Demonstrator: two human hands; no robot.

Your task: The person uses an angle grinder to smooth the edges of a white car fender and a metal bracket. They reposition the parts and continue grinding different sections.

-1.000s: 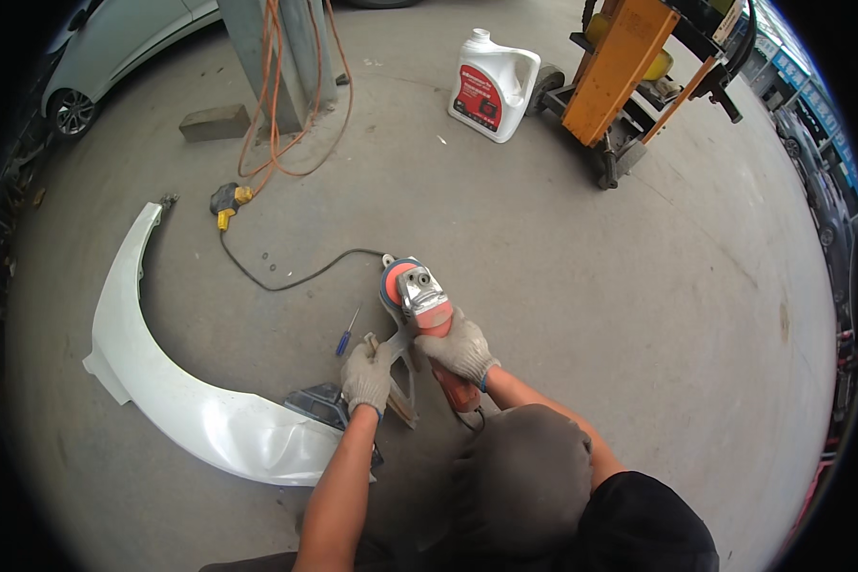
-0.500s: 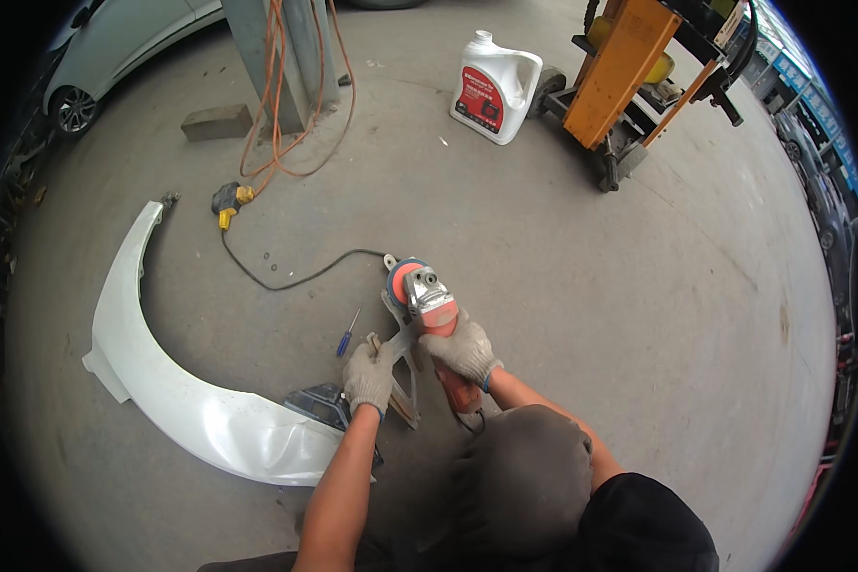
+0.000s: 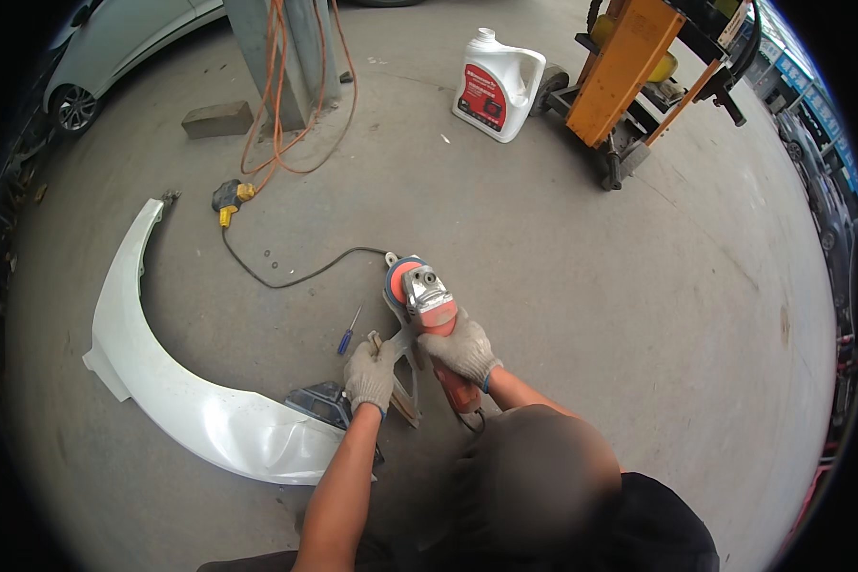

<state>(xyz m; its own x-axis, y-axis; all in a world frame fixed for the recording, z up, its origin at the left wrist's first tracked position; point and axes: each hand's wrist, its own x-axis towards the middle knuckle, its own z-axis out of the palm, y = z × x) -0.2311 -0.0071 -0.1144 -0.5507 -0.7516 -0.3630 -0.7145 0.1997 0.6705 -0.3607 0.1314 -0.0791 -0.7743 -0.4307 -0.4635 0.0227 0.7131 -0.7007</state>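
Grinder (image 3: 438, 316) in the right hand (image 3: 461, 349), bracket (image 3: 402, 340) in the left hand (image 3: 369, 373)

Both gloved hands are at work just below the middle of the frame. The right one is wrapped around the body of the red-orange power tool, its silver head pointing up and to the left. The left one is closed on the thin grey piece, which reaches from just beneath the tool's head down between the two hands; how the covered fingers sit cannot be told. A tan strip (image 3: 404, 409) lies along that piece, beside the left glove. The red disc (image 3: 400, 279) sits over the upper end of the bracket; whether the two touch is unclear.

Near the left hand, a screwdriver (image 3: 344, 343) with a blue handle lies on the grey floor (image 3: 591, 286). A dark plastic part (image 3: 321, 402) lies beside the left wrist, next to a large white curved panel (image 3: 176, 381) that sweeps across the lower left.

Above the hands, a black cable (image 3: 286, 285) runs left to a black-and-yellow connector (image 3: 226, 196). Orange cord (image 3: 275, 86) hangs from there by a grey pillar (image 3: 253, 57) at the upper left, with a block (image 3: 216, 121) at its foot and a pale car (image 3: 129, 48) farther left. At the upper right of centre stands a white jug (image 3: 496, 95), just beside an orange wheeled machine (image 3: 612, 81). Parked cars (image 3: 827, 205) line the right edge.
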